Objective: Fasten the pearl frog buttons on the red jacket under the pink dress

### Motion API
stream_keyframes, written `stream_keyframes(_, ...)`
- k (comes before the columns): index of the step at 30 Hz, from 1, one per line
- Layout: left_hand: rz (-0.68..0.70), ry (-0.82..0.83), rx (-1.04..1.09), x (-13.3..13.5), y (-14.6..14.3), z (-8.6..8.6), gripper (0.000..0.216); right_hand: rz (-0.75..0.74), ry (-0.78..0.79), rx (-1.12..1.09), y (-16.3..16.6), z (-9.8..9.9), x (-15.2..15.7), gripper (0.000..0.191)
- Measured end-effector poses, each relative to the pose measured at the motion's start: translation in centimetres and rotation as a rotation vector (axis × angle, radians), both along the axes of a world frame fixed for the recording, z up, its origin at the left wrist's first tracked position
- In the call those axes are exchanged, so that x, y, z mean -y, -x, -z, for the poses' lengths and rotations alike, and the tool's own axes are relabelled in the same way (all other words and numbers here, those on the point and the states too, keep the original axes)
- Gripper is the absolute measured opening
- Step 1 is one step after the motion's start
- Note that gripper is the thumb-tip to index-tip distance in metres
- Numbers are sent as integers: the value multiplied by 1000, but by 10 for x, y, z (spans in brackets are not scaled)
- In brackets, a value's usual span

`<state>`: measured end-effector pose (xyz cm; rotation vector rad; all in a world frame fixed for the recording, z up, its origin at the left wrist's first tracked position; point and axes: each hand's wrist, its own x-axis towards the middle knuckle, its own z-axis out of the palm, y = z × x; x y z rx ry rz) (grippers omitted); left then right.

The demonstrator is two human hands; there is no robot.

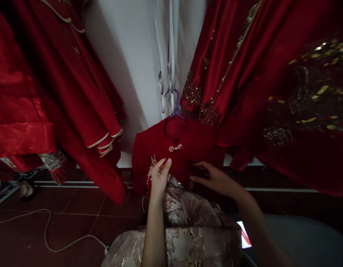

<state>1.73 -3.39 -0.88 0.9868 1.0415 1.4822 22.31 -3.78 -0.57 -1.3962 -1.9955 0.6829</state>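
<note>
A small dark red dress (160,148) hangs on a purple hanger (174,105) in front of a white wall. A pearl knot button (175,148) sits on its chest. My left hand (159,177) pinches the dress front near a beaded trim, fingers closed on the cloth. My right hand (213,178) lies against the dress's right side, fingers stretched out and slightly curled, touching the fabric. Below my hands the dress's brocade skirt (185,230) in pinkish gold spreads toward me.
Long red satin gowns (63,96) hang at the left; red gowns with gold embroidery (285,85) hang at the right. A white cable (46,237) runs over the dark red tile floor. A lit phone screen (244,234) lies on a grey surface (305,237) at lower right.
</note>
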Motion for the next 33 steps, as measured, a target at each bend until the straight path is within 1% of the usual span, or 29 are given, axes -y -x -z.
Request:
stream_keyframes(2,-54,4,-43,-3,1,3,44,57,-64,-16,0,6,-7,58)
stream_keyframes(4,-107,-51,-181,-8,4,9,39,92,-105,-2,1,7,-9,68)
stream_keyframes(5,-134,-85,-261,-10,6,13,36,104,-119,5,3,5,-8,68)
stream_keyframes(6,-155,-109,-333,-12,9,16,34,115,-127,3,6,3,-6,63)
stream_keyframes(7,-169,-119,-388,-13,11,19,32,126,-127,-15,10,0,-4,55)
stream_keyframes(9,-167,-102,-433,-13,15,22,34,103,-83,-82,23,-7,1,36)
stream_keyframes(11,-80,-69,-407,-10,18,21,36,27,-18,-161,40,-9,5,27)
stream_keyframes(13,74,-50,-351,-6,19,16,38,0,-8,-215,56,-7,8,28)
stream_keyframes(15,197,-46,-312,-3,20,11,44,57,-51,-237,69,-1,9,35)
stream_keyframes(16,217,-43,-301,-2,20,9,47,92,-68,-240,72,1,9,40)
stream_keyframes(18,191,-26,-296,-2,20,7,50,116,-68,-241,75,5,8,44)
stream_keyframes(20,158,-21,-302,-3,20,9,48,97,-47,-249,76,5,7,37)
stream_keyframes(22,159,-21,-290,-5,19,11,44,84,-22,-275,75,3,7,31)
stream_keyframes(23,165,-16,-271,-6,18,12,42,80,-9,-298,75,3,7,30)
stream_keyframes(26,138,16,-198,-7,15,14,34,76,19,-362,78,3,8,38)
stream_keyframes(28,102,1,-189,-7,13,14,33,76,23,-369,81,5,8,39)
stream_keyframes(32,108,-74,-221,-9,13,15,31,106,-8,-344,83,6,8,29)
stream_keyframes(33,91,-97,-233,-11,14,17,30,102,-14,-341,82,6,7,27)
